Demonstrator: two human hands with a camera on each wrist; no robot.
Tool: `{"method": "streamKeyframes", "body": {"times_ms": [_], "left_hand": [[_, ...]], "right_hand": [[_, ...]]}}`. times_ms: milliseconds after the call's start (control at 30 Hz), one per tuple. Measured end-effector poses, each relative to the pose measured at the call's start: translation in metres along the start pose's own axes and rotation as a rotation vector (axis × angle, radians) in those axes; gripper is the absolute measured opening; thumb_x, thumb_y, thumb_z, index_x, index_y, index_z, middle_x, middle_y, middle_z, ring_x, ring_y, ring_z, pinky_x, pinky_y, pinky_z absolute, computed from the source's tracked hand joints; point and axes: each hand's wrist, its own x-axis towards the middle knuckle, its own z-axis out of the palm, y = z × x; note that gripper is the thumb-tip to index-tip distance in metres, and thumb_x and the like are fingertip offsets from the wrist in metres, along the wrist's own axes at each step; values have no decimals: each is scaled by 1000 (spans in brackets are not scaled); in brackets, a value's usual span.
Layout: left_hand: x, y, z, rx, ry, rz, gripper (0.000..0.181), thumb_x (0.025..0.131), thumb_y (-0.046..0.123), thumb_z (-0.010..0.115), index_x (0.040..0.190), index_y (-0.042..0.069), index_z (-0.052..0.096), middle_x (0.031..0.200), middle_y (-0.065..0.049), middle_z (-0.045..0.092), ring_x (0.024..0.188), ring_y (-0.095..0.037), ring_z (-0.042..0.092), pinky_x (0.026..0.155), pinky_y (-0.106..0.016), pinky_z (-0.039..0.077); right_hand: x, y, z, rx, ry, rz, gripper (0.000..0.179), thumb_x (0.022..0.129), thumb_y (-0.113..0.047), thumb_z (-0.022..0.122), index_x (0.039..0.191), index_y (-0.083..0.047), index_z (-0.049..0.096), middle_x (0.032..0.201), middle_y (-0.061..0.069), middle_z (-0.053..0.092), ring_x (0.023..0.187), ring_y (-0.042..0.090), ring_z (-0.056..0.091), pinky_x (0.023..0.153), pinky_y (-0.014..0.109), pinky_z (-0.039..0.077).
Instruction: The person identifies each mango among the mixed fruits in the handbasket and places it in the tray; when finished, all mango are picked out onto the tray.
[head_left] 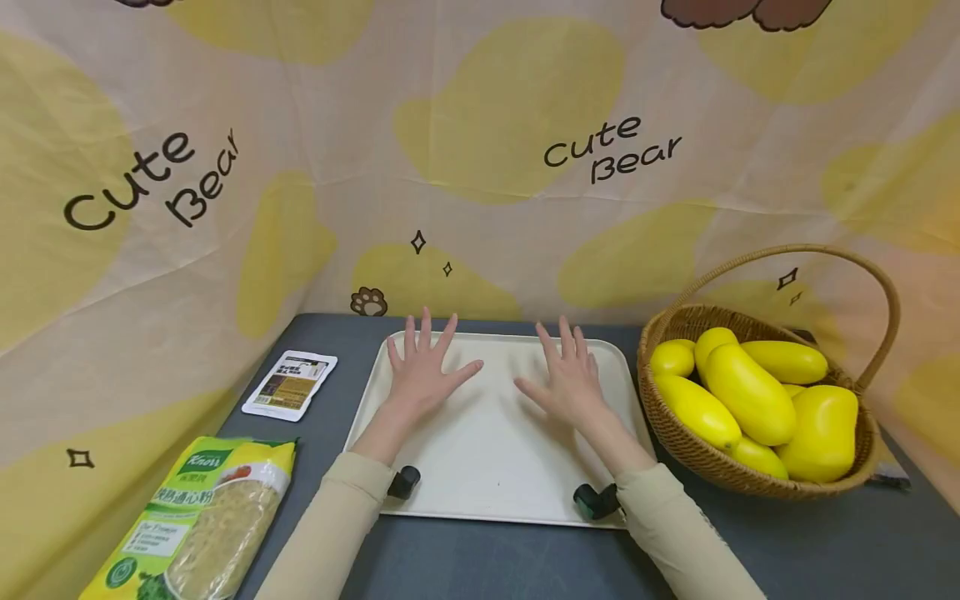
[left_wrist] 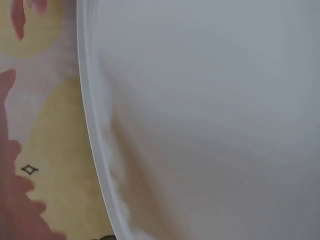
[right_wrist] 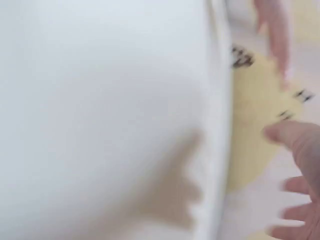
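Both hands hover over a white rectangular tray [head_left: 487,492] on the dark table. My left hand [head_left: 420,377] is spread above the tray's left half, its fingers apart and nothing in it. Over the right half is my right hand [head_left: 567,385], likewise spread and holding nothing. The left wrist view shows the left hand [left_wrist: 20,200] at its left edge beside the tray's rim [left_wrist: 90,120]. In the right wrist view the right hand [right_wrist: 307,165] appears at the right edge, with the hands' shadow cast on the tray.
A wicker basket [head_left: 660,425] of yellow mango-like fruits [head_left: 750,396] stands right of the tray. To the left lie a small white pouch [head_left: 290,385] and a yellow-green Knorr pasta bag [head_left: 202,517]. A patterned cloth [head_left: 487,167] hangs behind the table. Part of a packet [head_left: 892,471] shows behind the basket.
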Motion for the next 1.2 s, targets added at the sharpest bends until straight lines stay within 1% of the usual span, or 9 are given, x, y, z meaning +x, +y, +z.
{"method": "streamKeyframes", "body": {"times_ms": [67, 133, 233, 367, 533, 633, 767, 933, 1200], "left_hand": [[-1, -8, -3, -97, 25, 24, 80, 91, 64, 48, 155, 19, 30, 161, -14, 17, 147, -35, 11, 115, -60, 10], [-2, -19, -7, -190, 60, 31, 65, 95, 51, 53, 146, 12, 45, 151, -14, 39, 140, -33, 33, 112, -55, 27], [-5, -37, -12, -309, 102, 14, 47, 96, 35, 57, 136, 10, 56, 137, -12, 55, 126, -31, 50, 102, -51, 41], [-8, -61, -14, -404, 101, -3, 47, 97, 27, 57, 139, 6, 52, 138, -16, 51, 127, -35, 48, 102, -53, 40], [-12, -78, -15, -447, -33, -57, 67, 99, 29, 55, 152, -1, 26, 156, -25, 20, 144, -41, 17, 115, -56, 19], [-16, -83, -15, -460, -112, -107, 79, 99, 33, 53, 154, -3, 10, 158, -29, 2, 146, -43, 2, 115, -59, 10], [-22, -89, -15, -470, -163, -136, 83, 100, 34, 51, 153, -6, 2, 157, -31, -6, 145, -45, -5, 115, -60, 6], [-25, -97, -9, -498, -157, -121, 82, 101, 35, 49, 153, -7, 1, 158, -30, -3, 146, -43, -4, 116, -57, 4], [-26, -101, 2, -497, -129, -131, 78, 102, 41, 45, 155, 0, 6, 161, -23, 2, 146, -42, -1, 117, -56, 1]], "right_hand": [[-14, -7, -21, 45, -1, -83, 71, 89, -43, 67, 147, -11, 42, 155, 18, 30, 136, 41, 35, 100, 61, 40], [-30, -12, -47, 59, 19, -161, 55, 89, -35, 69, 135, -9, 55, 143, 15, 49, 121, 35, 54, 85, 51, 53], [-50, -10, -89, 68, 66, -235, 40, 88, -31, 71, 123, -13, 64, 124, 7, 63, 102, 25, 65, 70, 39, 56], [-70, 16, -139, -3, 122, -236, 34, 88, -29, 72, 118, -15, 67, 112, 6, 67, 91, 24, 66, 65, 38, 54], [-90, 66, -183, -122, 89, -135, 42, 88, -29, 72, 124, -10, 62, 121, 17, 60, 99, 37, 61, 73, 56, 50], [-98, 91, -195, -156, 24, -71, 53, 88, -33, 72, 130, -6, 55, 128, 23, 53, 110, 45, 53, 78, 63, 45], [-102, 110, -199, -161, -87, -1, 67, 89, -43, 69, 138, -2, 47, 136, 30, 43, 116, 50, 46, 80, 67, 42], [-102, 120, -198, -142, -171, 33, 78, 89, -48, 67, 142, 2, 39, 138, 34, 38, 120, 53, 41, 84, 70, 39], [-102, 131, -194, -108, -235, 39, 91, 89, -50, 66, 147, 9, 27, 141, 38, 35, 123, 56, 36, 92, 70, 34]]}}
